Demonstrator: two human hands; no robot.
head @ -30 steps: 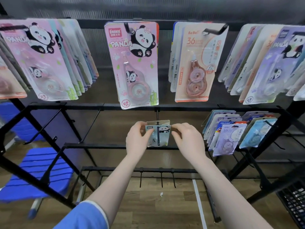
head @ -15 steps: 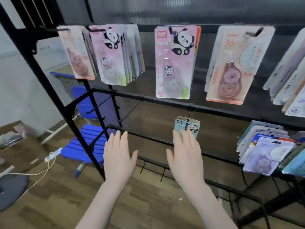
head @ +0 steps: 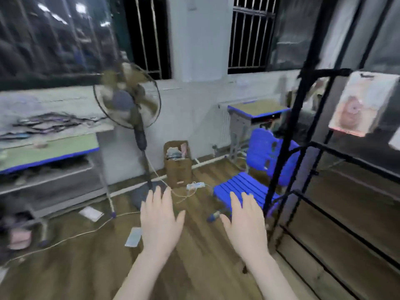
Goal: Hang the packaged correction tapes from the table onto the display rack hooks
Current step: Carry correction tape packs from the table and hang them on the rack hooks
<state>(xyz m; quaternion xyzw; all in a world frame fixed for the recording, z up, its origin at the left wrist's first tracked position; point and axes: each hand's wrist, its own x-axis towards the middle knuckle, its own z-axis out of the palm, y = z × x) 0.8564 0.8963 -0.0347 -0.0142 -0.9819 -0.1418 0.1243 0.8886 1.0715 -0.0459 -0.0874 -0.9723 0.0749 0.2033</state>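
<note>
Wood-plank flooring (head: pixel 86 267) runs beneath a blurred view of a workroom with barred windows (head: pixel 251 33) and a white pillar (head: pixel 197 37); both of a person's bare arms reach forward over the floor, palms down. Left hand (head: pixel 161 224) is spread wide, fingers straight, holding nothing; right hand (head: pixel 245 226) is likewise wide and empty, just beside the black upright of the display rack (head: pixel 283 135) at the right edge of the scene. One packaged correction tape (head: pixel 359 105), peach-toned with a round dispenser under its blister, hangs from a hook on the rack's top bar near the upper right corner; the edge of a second pack (head: pixel 395 141) shows just below it at the frame's border; lower rack bars stand bare where visible. A blue plastic chair (head: pixel 255 180) sits behind the rack post, with a blue-edged school desk (head: pixel 257 109) against the far wall; a pedestal fan (head: pixel 127 100) stands left of centre, its cord trailing to a power strip (head: pixel 195 185) on the floor beside a cardboard box (head: pixel 178 163) of oddments. At far left a bench (head: pixel 49 152) with a blue edge carries tangled cables (head: pixel 54 124); papers (head: pixel 134 237) lie scattered on the floor.
</note>
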